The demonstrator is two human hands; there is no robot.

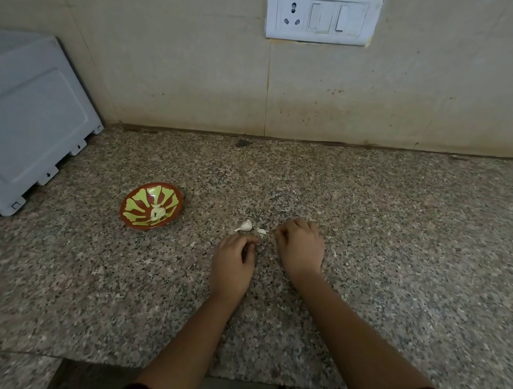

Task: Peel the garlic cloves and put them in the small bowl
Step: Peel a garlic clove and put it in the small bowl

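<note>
A small red bowl [131,215] with a yellow-green flower pattern stands on the granite counter at the left, with a few peeled garlic cloves [157,212] in its middle. An unpeeled garlic clove [245,225] lies on the counter to the right of the bowl, and a small white scrap of peel or garlic [262,231] lies beside it. My left hand [233,263] rests just below the clove, back up and fingers curled in, with nothing visible in it. My right hand [300,247] rests knuckles up, its fingertips next to the white scrap; what lies under its fingers is hidden.
A grey-white appliance [30,121] stands at the left against the tiled wall. A socket and switch plate [323,15] is on the wall above. Bits of peel [333,254] lie right of my right hand. The counter's front edge [235,373] is near my forearms.
</note>
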